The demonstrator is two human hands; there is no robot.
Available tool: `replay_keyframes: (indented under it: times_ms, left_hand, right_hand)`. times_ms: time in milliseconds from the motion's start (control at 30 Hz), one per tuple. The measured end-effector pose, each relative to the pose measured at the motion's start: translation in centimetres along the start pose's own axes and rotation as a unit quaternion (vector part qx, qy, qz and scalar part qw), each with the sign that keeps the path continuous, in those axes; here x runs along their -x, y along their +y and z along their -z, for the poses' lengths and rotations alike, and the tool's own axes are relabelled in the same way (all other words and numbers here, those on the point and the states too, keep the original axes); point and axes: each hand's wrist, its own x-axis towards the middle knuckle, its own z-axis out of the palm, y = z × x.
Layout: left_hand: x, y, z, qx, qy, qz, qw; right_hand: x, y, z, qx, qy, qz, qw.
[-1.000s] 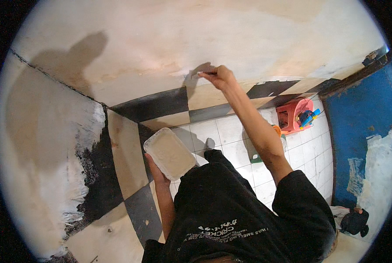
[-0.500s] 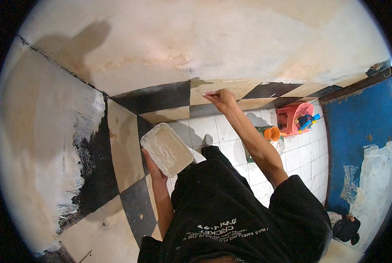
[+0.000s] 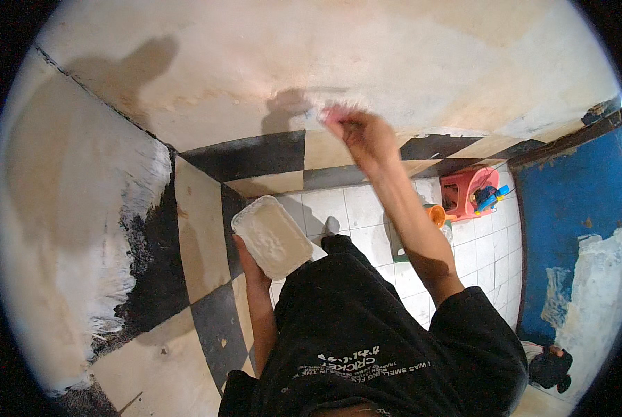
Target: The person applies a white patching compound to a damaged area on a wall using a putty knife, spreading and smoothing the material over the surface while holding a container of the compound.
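Note:
My left hand [image 3: 252, 257] grips the side of a shallow rectangular tub [image 3: 299, 267] of thick white paste, held by the left wall at knee height. Raised against the far wall [image 3: 394, 76], my right hand [image 3: 370, 135] is closed on a small pinkish, white-smeared tool [image 3: 335, 115]. Motion smears it, so its kind cannot be told. It is at the pale part of the wall, just above the black and cream checker band [image 3: 255, 153].
White floor tiles [image 3: 366, 205] lie below, with my foot [image 3: 332, 224] on them. At right stand a pink plastic stool [image 3: 460, 191] with a blue and yellow object [image 3: 492, 198] on it, and an orange container [image 3: 435, 214]. A blue door [image 3: 554, 208] with pale patches closes the right side.
My right hand has moved up the wall, from the checker band to the pale area above it, with the tool. The tub in my left hand has shifted slightly right.

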Motion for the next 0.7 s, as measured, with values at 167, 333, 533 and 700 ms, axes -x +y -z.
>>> replay_keyframes:
  times_ms: [167,333,533,700]
  left_hand:
    - [0.2,0.1,-0.9,0.001,-0.031,-0.03,0.999]
    - [0.7,0.8,-0.1,-0.007,-0.019,-0.03,0.999]
    - [1.3,0.9,0.5,-0.02,0.004,-0.043,0.999]
    - [2.1,0.6,1.2,-0.015,0.027,-0.019,0.999]
  right_hand:
    - [-4.1,7.7,5.2,-0.034,0.15,-0.09,0.984]
    - [-9.8,3.6,2.6,0.727,-0.067,0.141,0.669]
    - [-8.9,3.4,0.1,-0.086,0.081,-0.082,0.99]
    - [0.2,0.2,-2.2,-0.07,-0.016,0.031,0.997]
